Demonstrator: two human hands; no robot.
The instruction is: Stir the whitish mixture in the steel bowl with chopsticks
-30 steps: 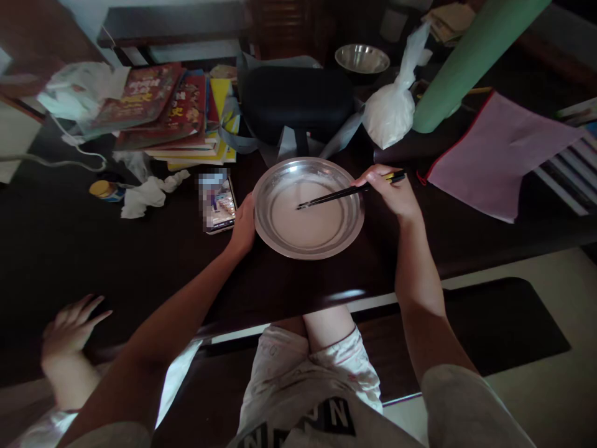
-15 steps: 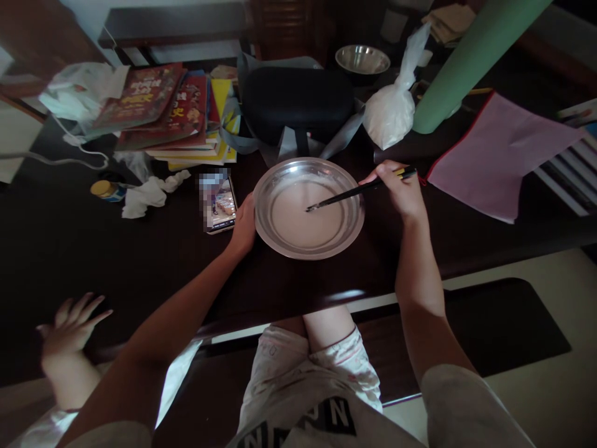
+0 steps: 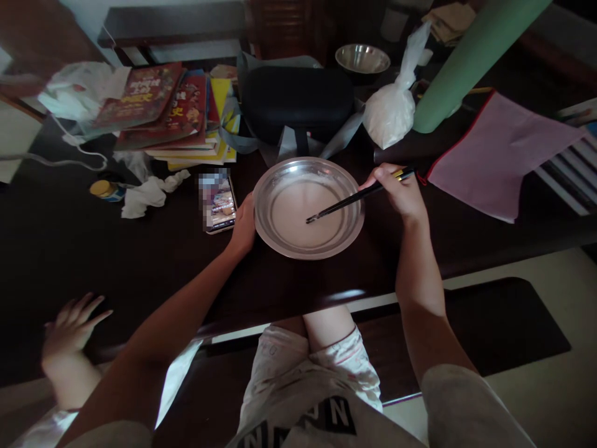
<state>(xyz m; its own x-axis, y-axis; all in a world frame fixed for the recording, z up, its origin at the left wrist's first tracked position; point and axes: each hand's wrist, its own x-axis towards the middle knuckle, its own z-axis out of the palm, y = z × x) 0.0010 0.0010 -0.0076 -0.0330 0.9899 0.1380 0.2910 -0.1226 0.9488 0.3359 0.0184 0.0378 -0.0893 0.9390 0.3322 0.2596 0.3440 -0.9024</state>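
A: Far left first. Another person's hand (image 3: 69,323) at the table's near edge, fingers spread, blurred. Above it a small yellow-capped jar (image 3: 106,190), crumpled tissue (image 3: 148,194), a stack of books (image 3: 172,115).

B: Then the phone (image 3: 219,204)?

A: Lying flat just left of the bowl, screen lit, upper part of the screen pixelated. The left hand (image 3: 243,227) rests against the left rim of the steel bowl (image 3: 270,180), fingers curled onto the rim; the grip itself is partly hidden behind the hand.

B: Bowl position?

A: On the dark table (image 3: 140,261), centre, directly ahead of the person. It holds a pale, cloudy liquid (image 3: 293,208); what it is, cannot tell.

B: Chopsticks?

A: Black chopsticks (image 3: 357,196), long axis running lower-left to upper-right. Tips point down-left into the liquid, right of the bowl's centre; the yellow-banded ends stick out upper-right past the right hand (image 3: 401,193). That hand is closed round them, pinching near the top. The two sticks read as one dark line.

B: Further right?

A: Knotted white plastic bag (image 3: 390,112), green roll (image 3: 466,59) cut off at the top, pink folder (image 3: 494,152).
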